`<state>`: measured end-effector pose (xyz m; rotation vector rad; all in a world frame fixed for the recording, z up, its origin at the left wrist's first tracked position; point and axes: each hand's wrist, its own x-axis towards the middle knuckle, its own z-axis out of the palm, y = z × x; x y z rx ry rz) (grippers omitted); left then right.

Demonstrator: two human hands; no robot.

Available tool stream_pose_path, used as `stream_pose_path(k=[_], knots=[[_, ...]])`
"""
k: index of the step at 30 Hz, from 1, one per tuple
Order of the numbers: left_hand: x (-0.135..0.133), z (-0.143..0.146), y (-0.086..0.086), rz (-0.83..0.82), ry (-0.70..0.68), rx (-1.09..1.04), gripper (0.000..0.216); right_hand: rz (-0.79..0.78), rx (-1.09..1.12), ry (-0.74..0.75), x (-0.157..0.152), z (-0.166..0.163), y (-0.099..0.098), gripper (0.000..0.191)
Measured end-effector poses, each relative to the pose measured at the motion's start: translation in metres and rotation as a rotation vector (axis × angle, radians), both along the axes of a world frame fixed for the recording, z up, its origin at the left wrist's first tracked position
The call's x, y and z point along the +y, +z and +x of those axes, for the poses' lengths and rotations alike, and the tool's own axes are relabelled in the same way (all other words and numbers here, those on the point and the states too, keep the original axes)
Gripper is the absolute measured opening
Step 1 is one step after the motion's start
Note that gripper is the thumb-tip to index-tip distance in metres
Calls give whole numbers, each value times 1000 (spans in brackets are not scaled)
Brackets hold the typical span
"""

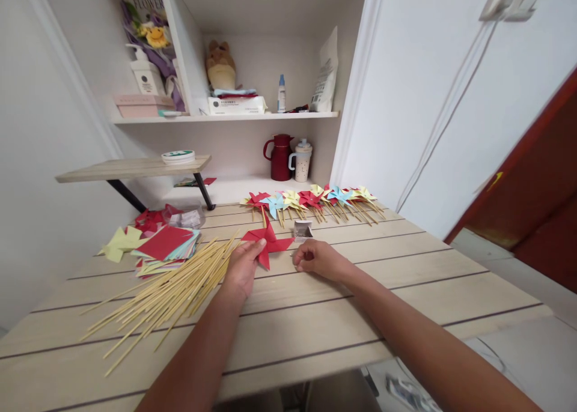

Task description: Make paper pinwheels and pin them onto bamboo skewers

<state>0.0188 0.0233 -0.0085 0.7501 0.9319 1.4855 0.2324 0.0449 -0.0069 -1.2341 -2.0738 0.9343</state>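
My left hand (244,265) pinches a red paper pinwheel (269,241) by its left side, above the table. To its right, my right hand (318,259) has thumb and forefinger pressed together; anything between them is too small to make out. A small open box (303,230) stands just beyond my right hand, and its contents are unclear. Thin wooden sticks (166,298) lie in a loose heap left of my left hand. Beside the sticks is a stack of coloured paper squares (166,244), a red one on top.
Several finished pinwheels on sticks (311,199) lie in a row at the table's back. A yellow paper pinwheel (121,244) and a clear plastic container (187,215) sit at the left, near a raised wooden shelf (135,167). Behind are a red jug (282,158) and a cup (302,161).
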Motion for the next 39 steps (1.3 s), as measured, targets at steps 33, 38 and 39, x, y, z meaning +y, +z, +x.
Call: stream_pose_path(k=[33, 38, 39], knots=[[-10, 17, 2, 115, -25, 473, 23, -53, 493, -85, -10, -15, 17, 33], [-10, 18, 1, 119, -28, 485, 24, -84, 516, -34, -14, -16, 19, 31], [-10, 19, 1, 119, -28, 483, 24, -86, 511, -36, -15, -16, 19, 30]])
